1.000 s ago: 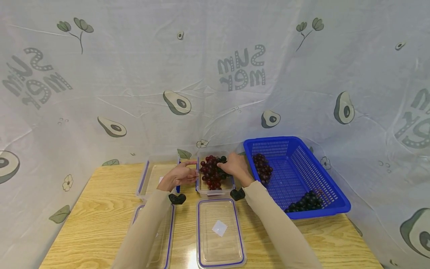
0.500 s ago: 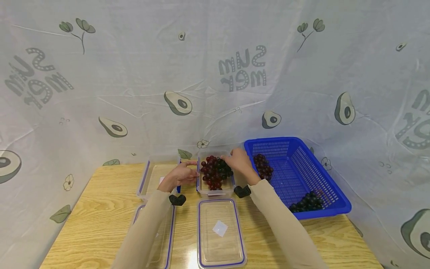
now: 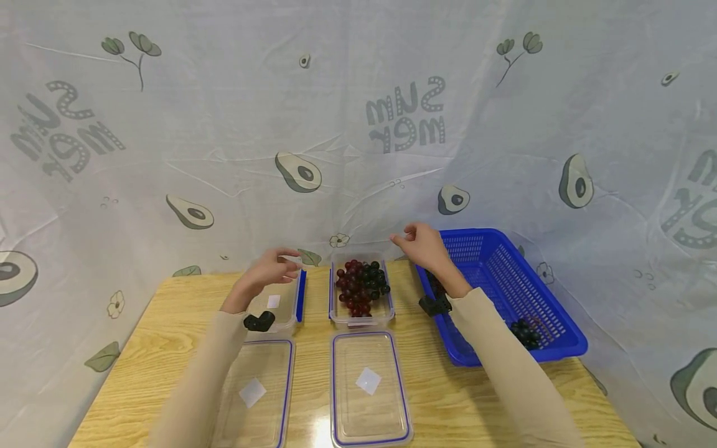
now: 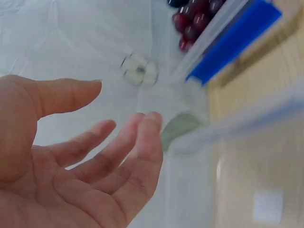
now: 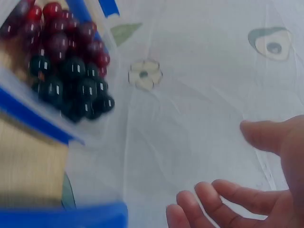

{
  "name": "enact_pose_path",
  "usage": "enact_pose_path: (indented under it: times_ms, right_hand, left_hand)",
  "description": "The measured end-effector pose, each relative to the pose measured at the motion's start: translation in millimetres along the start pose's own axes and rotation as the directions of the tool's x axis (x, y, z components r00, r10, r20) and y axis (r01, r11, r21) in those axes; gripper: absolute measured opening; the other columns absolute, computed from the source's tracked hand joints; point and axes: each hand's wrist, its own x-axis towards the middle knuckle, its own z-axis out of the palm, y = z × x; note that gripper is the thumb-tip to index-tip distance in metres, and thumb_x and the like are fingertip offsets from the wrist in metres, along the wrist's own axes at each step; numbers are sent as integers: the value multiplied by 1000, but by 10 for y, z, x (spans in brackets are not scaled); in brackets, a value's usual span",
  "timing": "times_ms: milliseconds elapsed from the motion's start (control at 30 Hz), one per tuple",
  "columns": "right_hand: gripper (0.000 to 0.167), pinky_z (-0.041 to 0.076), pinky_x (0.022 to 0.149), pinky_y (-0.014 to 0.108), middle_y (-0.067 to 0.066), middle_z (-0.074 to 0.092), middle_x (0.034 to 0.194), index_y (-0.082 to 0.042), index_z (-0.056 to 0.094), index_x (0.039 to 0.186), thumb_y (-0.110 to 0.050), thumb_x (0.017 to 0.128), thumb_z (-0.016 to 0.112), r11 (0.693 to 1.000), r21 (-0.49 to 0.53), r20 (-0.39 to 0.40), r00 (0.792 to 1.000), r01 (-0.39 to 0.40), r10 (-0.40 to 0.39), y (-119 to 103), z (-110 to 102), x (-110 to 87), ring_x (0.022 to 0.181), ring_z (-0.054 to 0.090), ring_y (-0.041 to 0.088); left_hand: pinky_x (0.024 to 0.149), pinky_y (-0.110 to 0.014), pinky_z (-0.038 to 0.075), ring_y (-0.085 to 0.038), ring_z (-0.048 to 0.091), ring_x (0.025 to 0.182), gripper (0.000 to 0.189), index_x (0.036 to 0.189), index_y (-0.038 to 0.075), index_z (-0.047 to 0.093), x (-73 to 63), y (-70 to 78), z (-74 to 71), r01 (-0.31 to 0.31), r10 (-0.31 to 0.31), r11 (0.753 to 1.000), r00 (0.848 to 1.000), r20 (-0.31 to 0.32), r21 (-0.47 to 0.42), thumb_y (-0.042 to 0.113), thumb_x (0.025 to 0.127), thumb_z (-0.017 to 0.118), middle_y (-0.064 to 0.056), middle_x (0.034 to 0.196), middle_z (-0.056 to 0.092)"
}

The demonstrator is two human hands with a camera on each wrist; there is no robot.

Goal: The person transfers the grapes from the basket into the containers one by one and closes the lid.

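Observation:
My left hand [image 3: 269, 274] hovers above the left clear plastic container [image 3: 287, 298], fingers loosely bent and holding nothing. In the left wrist view the palm and spread thumb of my left hand [image 4: 90, 156] show plainly. My right hand [image 3: 426, 249] is raised at the left edge of the blue basket [image 3: 482, 274], also holding nothing. Between the hands stands the middle clear container [image 3: 363, 322], with a bunch of red grapes [image 3: 351, 286] and a bunch of black grapes [image 3: 375, 274] side by side in it. The right wrist view shows those black grapes [image 5: 71, 90] close to the container's end.
Two clear lids with blue seals lie in front: the left lid [image 3: 257, 417] and the middle lid [image 3: 370, 417]. Another bunch of dark grapes [image 3: 525, 333] lies in the basket's front. My right wrist partly hides dark red grapes [image 3: 434, 285] there. A printed curtain [image 3: 358, 124] hangs behind the table.
My right hand has let go of the black grapes in the middle container and moved up and right. My left hand has left that container's side and moved left and up.

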Motion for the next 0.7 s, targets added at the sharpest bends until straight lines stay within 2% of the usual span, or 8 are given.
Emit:
enact_pose_path:
  times_ms: [133, 300, 433, 567, 700]
  right_hand:
    - [63, 53, 103, 57, 28, 63, 137, 4, 55, 145, -43, 105, 63, 999, -29, -11, 1000, 17, -17, 111, -150, 23, 124, 63, 42]
    - [70, 51, 104, 59, 32, 60, 140, 5, 50, 149, -46, 104, 63, 997, -79, 11, 1000, 20, -20, 310, -294, 40, 126, 61, 44]
    - [76, 51, 102, 60, 33, 57, 142, 5, 45, 152, -50, 103, 62, 993, -118, 48, 999, -10, 16, 500, -377, 58, 126, 60, 46]
    - [83, 50, 101, 62, 35, 55, 142, 8, 41, 153, -53, 102, 62, 988, -146, 91, 993, -58, 72, 700, -416, 97, 124, 59, 48]
    - [90, 49, 105, 64, 39, 47, 149, 13, 35, 155, -55, 102, 60, 979, -175, 156, 979, -104, 132, 905, -372, 155, 131, 54, 53]
  left_hand:
    - [100, -42, 60, -27, 73, 107, 56, 154, -7, 44, -130, -18, -280, -31, 35, 994, 999, -38, 105, 22, 108, 59, -34, 143, 59]
    - [104, -52, 56, -41, 70, 120, 63, 152, -2, 49, -257, -160, -554, -22, 54, 969, 991, -125, 244, 34, 104, 67, -29, 141, 64]
    - [105, -57, 54, -47, 63, 128, 64, 150, -1, 53, -321, -358, -698, 3, 59, 948, 981, -186, 319, 38, 102, 69, -29, 141, 64]
    - [105, -57, 54, -50, 61, 129, 62, 150, -5, 51, -369, -559, -774, 37, 24, 954, 979, -201, 297, 34, 104, 67, -35, 145, 57]
    - [105, -53, 56, -50, 60, 130, 65, 153, -9, 44, -398, -735, -802, 72, -36, 975, 985, -167, 213, 30, 105, 65, -39, 148, 49]
